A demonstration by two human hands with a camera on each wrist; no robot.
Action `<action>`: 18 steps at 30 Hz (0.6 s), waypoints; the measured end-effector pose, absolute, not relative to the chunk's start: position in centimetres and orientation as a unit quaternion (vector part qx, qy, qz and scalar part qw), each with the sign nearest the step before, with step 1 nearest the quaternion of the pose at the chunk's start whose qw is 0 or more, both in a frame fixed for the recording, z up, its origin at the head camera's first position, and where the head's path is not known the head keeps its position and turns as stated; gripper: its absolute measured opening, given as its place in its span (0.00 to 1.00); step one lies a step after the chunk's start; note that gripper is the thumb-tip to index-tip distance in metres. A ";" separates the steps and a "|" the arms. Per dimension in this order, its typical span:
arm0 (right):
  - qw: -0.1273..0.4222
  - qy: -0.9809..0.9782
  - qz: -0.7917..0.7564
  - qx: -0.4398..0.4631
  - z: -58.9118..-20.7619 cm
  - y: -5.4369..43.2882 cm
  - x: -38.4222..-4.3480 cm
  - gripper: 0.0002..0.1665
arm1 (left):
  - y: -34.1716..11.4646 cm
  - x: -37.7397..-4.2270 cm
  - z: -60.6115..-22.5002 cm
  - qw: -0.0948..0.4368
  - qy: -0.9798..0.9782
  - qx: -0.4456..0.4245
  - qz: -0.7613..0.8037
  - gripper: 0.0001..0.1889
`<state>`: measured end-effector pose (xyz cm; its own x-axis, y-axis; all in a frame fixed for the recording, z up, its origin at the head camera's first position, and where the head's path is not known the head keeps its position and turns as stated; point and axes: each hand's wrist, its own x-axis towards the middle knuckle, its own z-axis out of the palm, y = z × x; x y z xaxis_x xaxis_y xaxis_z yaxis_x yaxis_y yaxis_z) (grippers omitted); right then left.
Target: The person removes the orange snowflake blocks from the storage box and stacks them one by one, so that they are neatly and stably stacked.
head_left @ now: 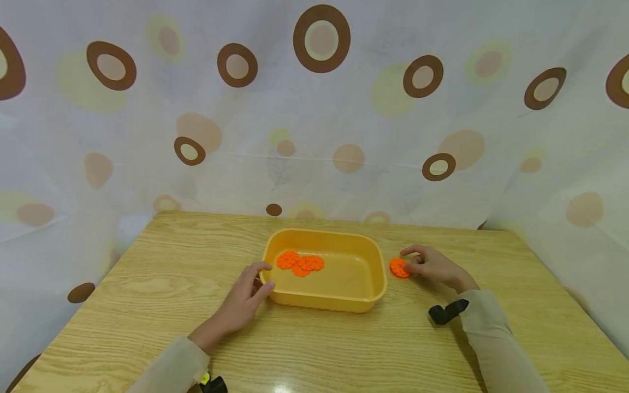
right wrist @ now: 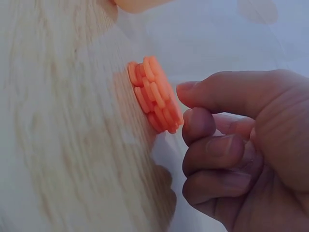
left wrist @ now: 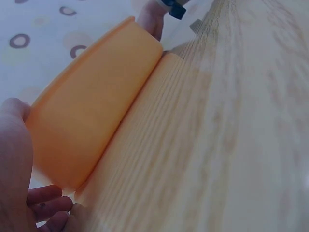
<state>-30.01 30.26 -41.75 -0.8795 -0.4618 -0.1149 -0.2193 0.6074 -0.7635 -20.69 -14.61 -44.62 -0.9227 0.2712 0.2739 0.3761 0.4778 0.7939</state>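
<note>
A yellow-orange plastic basin (head_left: 324, 301) stands on the table with several orange notched discs (head_left: 301, 263) lying flat inside its left part. My left hand (head_left: 242, 300) grips the basin's left end near the front corner, fingers and thumb at the rim; the left wrist view shows the fingers bent against its wall (left wrist: 91, 106). To the right of the basin, a small stack of orange notched discs (right wrist: 155, 95) rests on the table. Close over that stack is my right hand (head_left: 434, 267), fingers bent and fingertips right beside the discs, holding nothing.
The wooden table (head_left: 324, 349) extends around the basin. A pale curtain (head_left: 314, 109) with brown and yellow ring patterns hangs behind and at both sides. Black camera mounts (head_left: 448, 312) sit at the wrists.
</note>
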 end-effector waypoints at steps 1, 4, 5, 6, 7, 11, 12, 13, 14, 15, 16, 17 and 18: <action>0.150 0.884 -0.399 -0.193 -41.7 30.2 -30.0 0.27 | -14.6 -20.7 -44.6 0.056 -0.857 -0.189 -0.476 0.18; 0.142 0.886 -0.398 -0.192 -41.5 30.2 -29.8 0.26 | -14.5 -20.8 -44.8 0.058 -0.854 -0.195 -0.478 0.18; 0.139 0.886 -0.398 -0.193 -41.5 30.1 -29.8 0.26 | -14.5 -20.8 -44.8 0.057 -0.854 -0.196 -0.478 0.18; 0.135 0.886 -0.400 -0.194 -41.5 30.0 -29.8 0.25 | -14.5 -20.8 -44.8 0.057 -0.854 -0.197 -0.478 0.18; 0.132 0.885 -0.403 -0.195 -41.5 29.9 -29.8 0.25 | -14.5 -20.8 -44.9 0.057 -0.854 -0.197 -0.478 0.18; 0.122 0.879 -0.414 -0.203 -41.3 29.2 -29.8 0.24 | -14.7 -20.6 -44.8 0.056 -0.856 -0.192 -0.477 0.18; 0.119 0.877 -0.417 -0.205 -41.2 29.0 -29.8 0.23 | -14.7 -20.5 -44.8 0.056 -0.856 -0.193 -0.476 0.18; 0.118 0.875 -0.421 -0.206 -41.0 28.8 -29.8 0.23 | -14.7 -20.5 -44.7 0.055 -0.856 -0.193 -0.476 0.18; 0.115 0.874 -0.423 -0.207 -40.9 28.6 -29.9 0.23 | -14.7 -20.5 -44.7 0.055 -0.856 -0.194 -0.476 0.18; 0.111 0.874 -0.424 -0.209 -40.7 28.5 -30.0 0.23 | -14.7 -20.5 -44.7 0.056 -0.856 -0.195 -0.475 0.18; 0.106 0.873 -0.426 -0.212 -40.5 28.3 -30.1 0.23 | -14.7 -20.5 -44.7 0.056 -0.856 -0.195 -0.475 0.18; 0.101 0.872 -0.429 -0.214 -40.3 28.1 -30.2 0.22 | -14.7 -20.6 -44.7 0.058 -0.856 -0.196 -0.475 0.18; 0.096 0.870 -0.431 -0.218 -40.1 27.9 -30.4 0.22 | -14.7 -20.6 -44.7 0.060 -0.855 -0.196 -0.476 0.18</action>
<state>-30.41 27.92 -40.11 -0.8865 -0.4624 0.0201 -0.2960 0.5330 -0.7926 -20.63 -14.67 -44.70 -0.9161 0.2781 0.2889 0.3921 0.4706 0.7905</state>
